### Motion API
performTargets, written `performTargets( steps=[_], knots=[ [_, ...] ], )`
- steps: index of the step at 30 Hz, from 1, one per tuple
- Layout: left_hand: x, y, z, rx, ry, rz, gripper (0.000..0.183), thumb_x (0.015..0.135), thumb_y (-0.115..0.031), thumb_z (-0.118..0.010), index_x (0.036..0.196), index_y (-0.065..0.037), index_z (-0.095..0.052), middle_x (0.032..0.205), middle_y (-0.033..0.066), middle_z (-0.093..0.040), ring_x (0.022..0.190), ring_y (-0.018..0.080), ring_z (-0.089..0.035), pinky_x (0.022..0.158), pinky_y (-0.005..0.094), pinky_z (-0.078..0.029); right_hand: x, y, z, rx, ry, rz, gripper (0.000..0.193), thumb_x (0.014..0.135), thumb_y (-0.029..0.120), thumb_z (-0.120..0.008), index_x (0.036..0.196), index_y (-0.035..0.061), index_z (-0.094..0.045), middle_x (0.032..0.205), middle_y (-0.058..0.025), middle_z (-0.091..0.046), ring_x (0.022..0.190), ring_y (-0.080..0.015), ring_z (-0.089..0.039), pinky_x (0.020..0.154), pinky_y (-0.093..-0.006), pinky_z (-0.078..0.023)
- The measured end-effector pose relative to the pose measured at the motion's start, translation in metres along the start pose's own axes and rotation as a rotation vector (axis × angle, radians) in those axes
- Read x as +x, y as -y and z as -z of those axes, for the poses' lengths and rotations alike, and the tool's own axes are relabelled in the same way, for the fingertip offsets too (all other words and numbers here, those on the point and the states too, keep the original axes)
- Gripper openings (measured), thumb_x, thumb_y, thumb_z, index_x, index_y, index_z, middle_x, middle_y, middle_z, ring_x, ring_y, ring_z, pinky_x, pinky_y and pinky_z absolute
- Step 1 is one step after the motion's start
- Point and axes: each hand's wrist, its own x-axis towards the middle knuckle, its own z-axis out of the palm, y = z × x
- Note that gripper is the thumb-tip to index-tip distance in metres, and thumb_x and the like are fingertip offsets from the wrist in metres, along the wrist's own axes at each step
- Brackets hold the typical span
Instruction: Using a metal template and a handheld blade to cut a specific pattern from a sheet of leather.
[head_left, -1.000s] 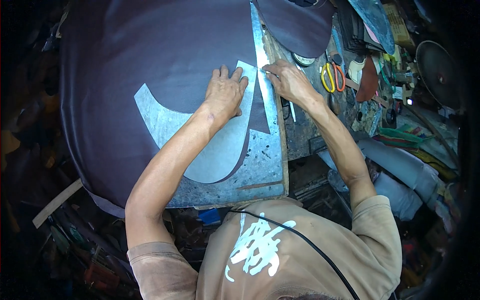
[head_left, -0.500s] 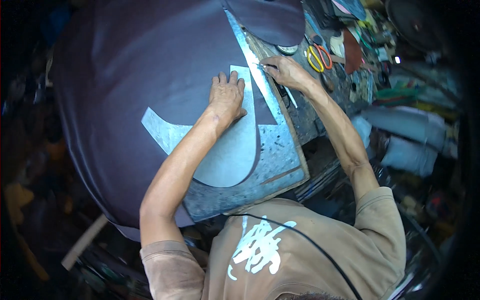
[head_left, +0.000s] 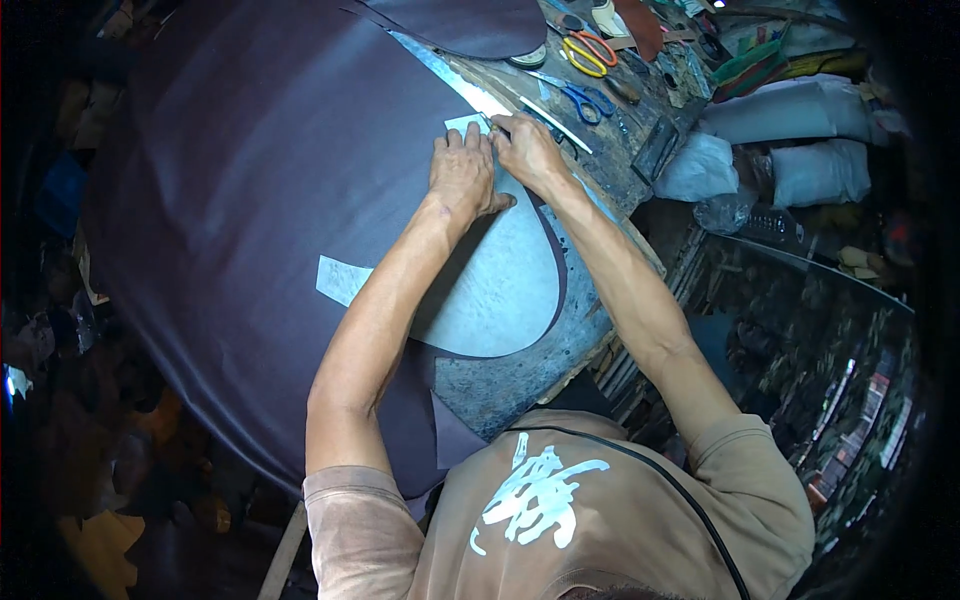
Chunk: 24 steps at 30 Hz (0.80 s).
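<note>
A big sheet of dark brown leather (head_left: 250, 150) covers most of the bench and hangs over its left side. On it lies a pale curved template (head_left: 500, 290) with a broad rounded lower end. My left hand (head_left: 463, 178) presses the template down, fingers stretched toward its narrow top and thumb out to the right. Close beside those fingertips, my right hand (head_left: 530, 155) is closed on a thin tool (head_left: 486, 120) at the template's upper right edge. Only the tool's slim tip shows, so its kind is unclear. My left forearm hides part of the template.
Bare worn bench top (head_left: 500, 385) shows below the template. To the right lie yellow-and-orange scissors (head_left: 590, 52), blue-handled scissors (head_left: 585, 98) and a white stick (head_left: 556, 125). Another dark leather piece (head_left: 460, 25) rests at the back. White bags (head_left: 820, 172) sit farther right.
My right hand has come left from the bench's edge to the template's top. My left hand still holds the template flat. The view has shifted, bringing the blue scissors into sight.
</note>
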Motion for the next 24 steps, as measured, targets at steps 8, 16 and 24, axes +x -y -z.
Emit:
performTargets(
  steps=[8, 16, 24],
  knots=[
    [-0.002, 0.003, -0.005, 0.037, -0.023, -0.006, 0.096, 0.061, -0.064, -0.076, 0.127, 0.001, -0.051, 0.121, 0.0150, -0.052, 0.110, 0.0331, -0.053, 0.087, 0.0448, -0.044, 0.001, 0.005, -0.001, 0.001, 0.040, -0.017, 0.030, 0.085, 0.017, -0.057, 0.108, 0.0002, -0.067, 0.102, -0.0284, -0.062, 0.096, -0.0441, -0.061, 0.086, -0.0488, -0.049],
    [-0.001, 0.001, 0.001, 0.038, 0.039, -0.013, 0.095, 0.063, -0.063, -0.076, 0.128, 0.002, -0.051, 0.129, 0.0167, -0.050, 0.114, 0.0344, -0.052, 0.092, 0.0472, -0.042, -0.023, 0.007, 0.014, -0.039, 0.129, -0.034, 0.031, 0.089, 0.016, -0.057, 0.113, -0.0018, -0.065, 0.104, -0.0297, -0.062, 0.100, -0.0433, -0.060, 0.088, -0.0459, -0.048],
    [0.001, -0.002, 0.012, 0.080, 0.066, -0.017, 0.097, 0.064, -0.066, -0.074, 0.127, 0.005, -0.052, 0.133, 0.0179, -0.049, 0.114, 0.0362, -0.053, 0.089, 0.0475, -0.044, -0.092, 0.011, 0.039, 0.021, 0.110, -0.121, 0.024, 0.090, 0.013, -0.056, 0.105, -0.0026, -0.065, 0.098, -0.0310, -0.058, 0.093, -0.0466, -0.059, 0.082, -0.0502, -0.049]
  ],
)
